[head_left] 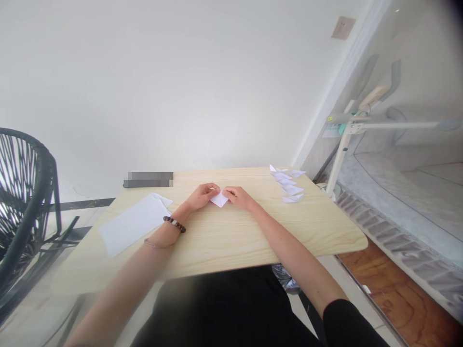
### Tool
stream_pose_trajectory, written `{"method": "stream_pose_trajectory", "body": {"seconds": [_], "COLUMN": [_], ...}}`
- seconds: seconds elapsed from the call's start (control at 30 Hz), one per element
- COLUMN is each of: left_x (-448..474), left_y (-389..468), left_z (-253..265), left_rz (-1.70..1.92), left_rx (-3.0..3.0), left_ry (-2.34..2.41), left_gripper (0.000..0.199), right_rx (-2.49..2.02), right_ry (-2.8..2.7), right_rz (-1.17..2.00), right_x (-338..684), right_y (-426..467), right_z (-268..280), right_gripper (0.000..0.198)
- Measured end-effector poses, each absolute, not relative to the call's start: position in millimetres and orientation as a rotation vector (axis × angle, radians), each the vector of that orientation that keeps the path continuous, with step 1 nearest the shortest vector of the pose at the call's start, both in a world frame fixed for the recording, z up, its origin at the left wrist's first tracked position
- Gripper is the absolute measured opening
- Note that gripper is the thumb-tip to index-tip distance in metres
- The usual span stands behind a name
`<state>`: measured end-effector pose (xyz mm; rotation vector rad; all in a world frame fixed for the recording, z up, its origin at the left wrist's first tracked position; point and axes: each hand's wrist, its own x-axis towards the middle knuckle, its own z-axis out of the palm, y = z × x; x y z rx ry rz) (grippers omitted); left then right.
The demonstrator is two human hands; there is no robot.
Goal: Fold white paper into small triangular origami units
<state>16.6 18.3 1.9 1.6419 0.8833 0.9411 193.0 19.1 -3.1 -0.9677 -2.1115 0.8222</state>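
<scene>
Between my two hands, over the middle of the wooden table (253,241), is a small piece of folded white paper (220,199) with a point toward me and a crease down its middle. My left hand (203,196), with a beaded bracelet on the wrist, pinches its left side. On the right side, the thumb and fingers of my right hand (237,197) close on the paper. Several folded white paper boats (285,184) stand in a group at the right rear of the table. Loose white paper sheets (133,224) lie to the left of my left forearm.
A dark, partly blurred-out object (148,180) lies at the table's rear left edge. Behind the table rises a white wall (188,86). A dark woven chair (29,193) stands at the left, a pale exercise machine (347,144) and a bed (415,193) at the right.
</scene>
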Motion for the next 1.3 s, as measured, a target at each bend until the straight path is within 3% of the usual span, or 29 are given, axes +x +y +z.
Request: {"method": "stream_pose_trajectory", "body": {"seconds": [0.33, 1.3], "left_x": [16, 12], "left_y": [22, 24], "left_z": [-1, -2], "left_rz": [0.897, 0.881], "left_rx": [1.466, 1.463], "left_ry": [0.856, 0.833], "left_gripper": [0.042, 0.033], "right_rx": [-1.033, -1.009], "right_ry": [-1.980, -1.974], "right_rz": [0.762, 1.058], "right_x": [192, 195], "right_y": [23, 27], "right_z": [-9, -11], "right_gripper": [0.032, 0.018]}}
